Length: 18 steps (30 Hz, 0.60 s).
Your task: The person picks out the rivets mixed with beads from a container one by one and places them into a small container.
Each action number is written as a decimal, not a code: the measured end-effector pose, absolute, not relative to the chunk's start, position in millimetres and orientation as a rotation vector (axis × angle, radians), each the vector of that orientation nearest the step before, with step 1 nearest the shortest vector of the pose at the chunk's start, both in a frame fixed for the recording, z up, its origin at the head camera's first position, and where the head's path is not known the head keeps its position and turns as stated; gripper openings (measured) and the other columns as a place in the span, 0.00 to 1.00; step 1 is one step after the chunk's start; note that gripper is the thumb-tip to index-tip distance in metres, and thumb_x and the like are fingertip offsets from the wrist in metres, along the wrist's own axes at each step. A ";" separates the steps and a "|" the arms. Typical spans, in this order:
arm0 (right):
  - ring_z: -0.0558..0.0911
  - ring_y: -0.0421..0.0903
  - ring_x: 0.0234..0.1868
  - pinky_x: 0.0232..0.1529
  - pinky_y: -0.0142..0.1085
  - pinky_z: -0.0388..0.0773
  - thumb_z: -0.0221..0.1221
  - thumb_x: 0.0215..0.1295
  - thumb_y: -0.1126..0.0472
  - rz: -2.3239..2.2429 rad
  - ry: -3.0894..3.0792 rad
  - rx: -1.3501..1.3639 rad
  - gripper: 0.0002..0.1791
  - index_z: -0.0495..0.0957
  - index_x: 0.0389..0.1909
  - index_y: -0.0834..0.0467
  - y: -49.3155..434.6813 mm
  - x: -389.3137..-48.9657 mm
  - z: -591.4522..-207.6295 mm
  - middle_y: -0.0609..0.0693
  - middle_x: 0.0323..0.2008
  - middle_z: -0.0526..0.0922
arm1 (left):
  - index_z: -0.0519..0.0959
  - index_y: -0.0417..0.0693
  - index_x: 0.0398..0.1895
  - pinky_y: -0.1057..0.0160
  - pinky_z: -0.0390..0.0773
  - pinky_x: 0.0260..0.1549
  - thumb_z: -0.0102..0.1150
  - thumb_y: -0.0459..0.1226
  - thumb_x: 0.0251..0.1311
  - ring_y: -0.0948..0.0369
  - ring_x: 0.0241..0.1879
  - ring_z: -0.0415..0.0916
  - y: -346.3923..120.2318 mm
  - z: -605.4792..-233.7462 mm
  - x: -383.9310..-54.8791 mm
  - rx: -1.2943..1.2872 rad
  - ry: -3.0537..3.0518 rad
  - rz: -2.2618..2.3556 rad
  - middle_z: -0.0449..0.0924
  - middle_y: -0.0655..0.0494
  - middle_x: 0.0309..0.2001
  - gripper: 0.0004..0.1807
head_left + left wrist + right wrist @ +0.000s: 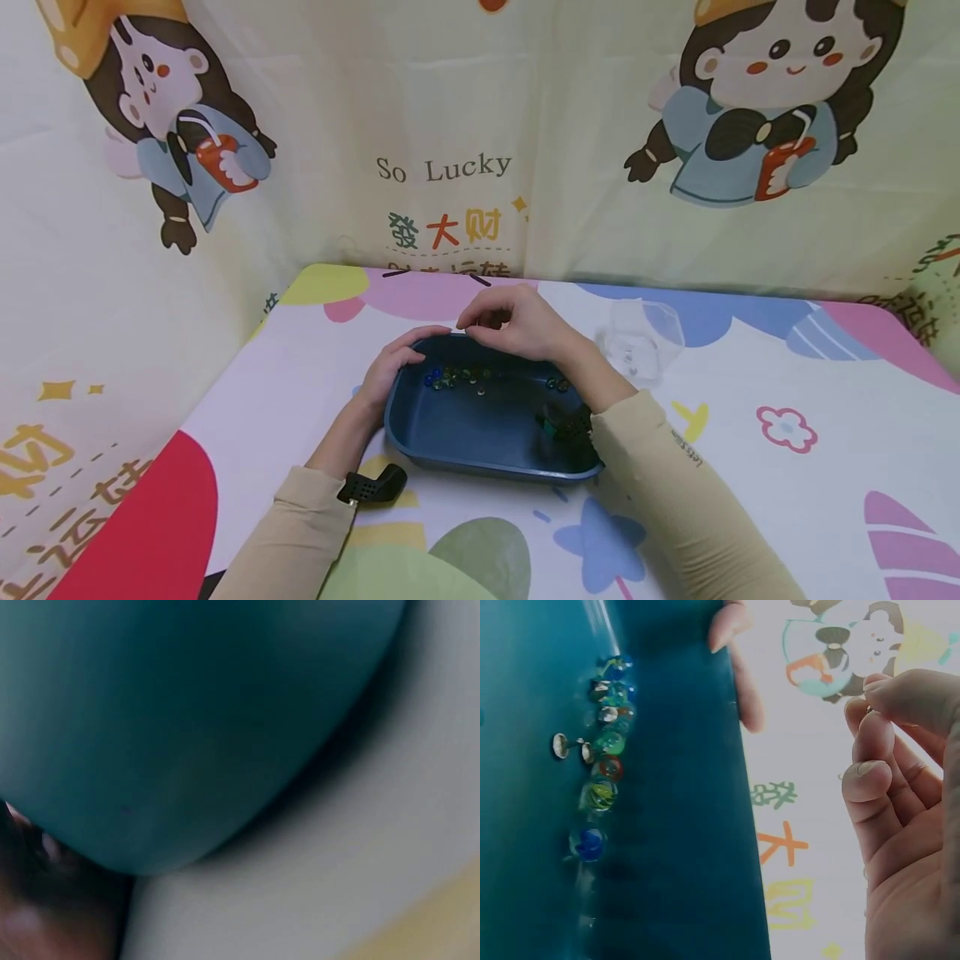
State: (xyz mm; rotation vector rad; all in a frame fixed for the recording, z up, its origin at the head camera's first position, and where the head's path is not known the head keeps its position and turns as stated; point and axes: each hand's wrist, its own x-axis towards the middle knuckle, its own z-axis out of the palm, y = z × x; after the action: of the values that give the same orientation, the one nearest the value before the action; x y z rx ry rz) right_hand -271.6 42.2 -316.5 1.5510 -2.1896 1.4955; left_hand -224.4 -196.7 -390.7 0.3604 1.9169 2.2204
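A dark blue plastic basin (465,429) rests on the table. My left hand (386,371) grips its back left corner, thumb over the inside of the rim. Above the back rim, my right hand (525,329) pinches a tiny dark thing (870,710) between thumb and forefinger; its kind cannot be told. Glass marbles (602,793) in blue, green, yellow and red lie in a row along the basin's floor. Beside them are small silver round-headed metal studs (560,746). The basin's outer wall (187,750) fills much of the left wrist view, blurred.
Behind the right forearm stands a clear plastic box (645,342) with small bits in it. A few more marbles (557,384) sit at the basin's right side. A patterned cloth (787,433) covers the table, and a printed curtain (570,167) hangs behind.
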 end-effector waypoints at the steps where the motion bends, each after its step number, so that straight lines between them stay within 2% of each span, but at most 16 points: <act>1: 0.76 0.46 0.27 0.31 0.36 0.75 0.64 0.61 0.75 1.507 -2.182 1.547 0.07 0.86 0.39 0.67 42.7 -271.6 -316.5 0.55 0.35 0.85 | 0.68 0.36 0.70 0.61 0.74 0.55 0.33 0.29 0.64 0.50 0.62 0.69 -196.8 -390.6 -224.2 0.356 1.916 2.218 0.70 0.44 0.67 0.30; 7: 0.76 0.46 0.26 0.29 0.34 0.75 0.65 0.60 0.75 1.561 -2.138 1.468 0.08 0.86 0.39 0.66 47.2 -270.3 -316.3 0.55 0.35 0.85 | 0.69 0.37 0.69 0.60 0.76 0.54 0.33 0.29 0.64 0.50 0.61 0.71 -197.0 -391.4 -223.8 0.345 1.889 2.222 0.70 0.44 0.66 0.30; 18: 0.77 0.47 0.25 0.28 0.34 0.76 0.64 0.61 0.75 1.617 -2.147 1.361 0.07 0.85 0.39 0.67 52.1 -268.0 -312.9 0.51 0.32 0.84 | 0.68 0.38 0.71 0.59 0.73 0.57 0.33 0.30 0.64 0.48 0.65 0.67 -197.4 -391.4 -224.2 0.369 1.930 2.192 0.68 0.44 0.69 0.30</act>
State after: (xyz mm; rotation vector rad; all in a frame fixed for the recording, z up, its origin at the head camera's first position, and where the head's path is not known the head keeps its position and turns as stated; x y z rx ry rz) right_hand -268.0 52.1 -312.9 1.3608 -2.1469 1.6173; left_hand -224.2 -197.4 -391.4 0.3688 1.9297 2.1920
